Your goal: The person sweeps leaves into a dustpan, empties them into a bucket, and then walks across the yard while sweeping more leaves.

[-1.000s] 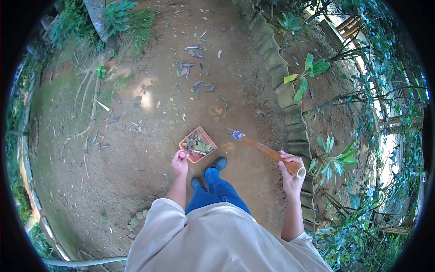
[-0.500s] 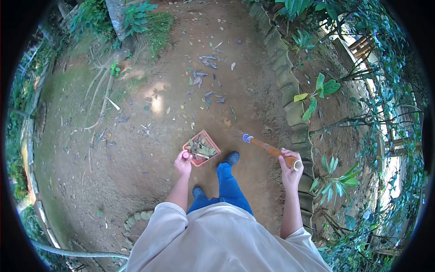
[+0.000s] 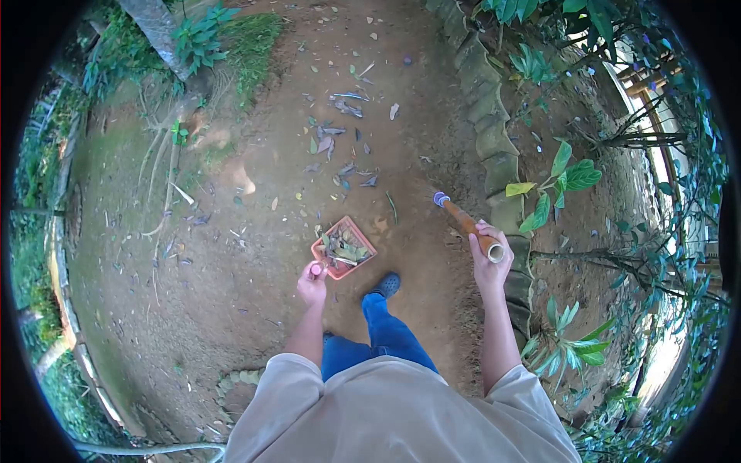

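My left hand (image 3: 312, 284) is closed round the pink end of a handle at the near left corner of an orange dustpan (image 3: 318, 251). Dry leaves (image 3: 345, 245) lie inside the pan. On the right, my right hand (image 3: 491, 258) grips a broom (image 3: 463, 219) near the top of its orange-brown handle, whose open round end faces me. A purple and white binding (image 3: 441, 199) shows at the far end of the handle; the bristles beyond it are hard to make out against the soil.
Fallen leaves (image 3: 332, 135) are scattered on the dirt path ahead. A raised edging of tiles (image 3: 495, 139) runs along the right, with leafy plants (image 3: 567, 181) beyond. A tree trunk (image 3: 158, 35) and roots stand at the upper left.
My right hand has moved up a little, and the broom's far end has swung up and right. The leaves and plants sit at slightly shifted places in the view. Both hands keep their holds.
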